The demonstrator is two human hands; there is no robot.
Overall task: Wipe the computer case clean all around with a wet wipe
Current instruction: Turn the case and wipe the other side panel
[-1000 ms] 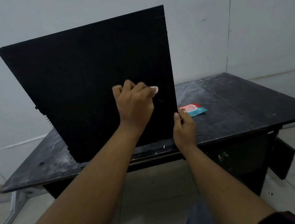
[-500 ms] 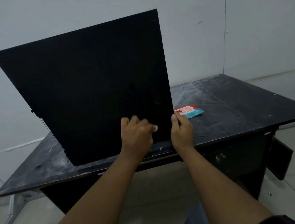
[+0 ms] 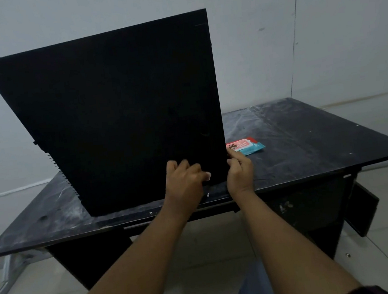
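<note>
A large black computer case [image 3: 116, 112] stands upright on a black table [image 3: 308, 143], its broad side panel facing me. My left hand [image 3: 185, 184] presses against the lower right part of that panel, fingers curled over a white wet wipe [image 3: 208, 175] of which only a small tip shows. My right hand [image 3: 239, 172] grips the case's right vertical edge near the bottom, thumb on the front face.
A red and blue wet wipe packet [image 3: 246, 146] lies on the table just right of the case. The tabletop is scuffed with white marks. A white wall stands behind, tiled floor below, and a metal frame leg [image 3: 7, 277] shows at lower left.
My left hand slid the wipe down the panel from mid-height to near the bottom edge. My right hand stayed on the case's right edge.
</note>
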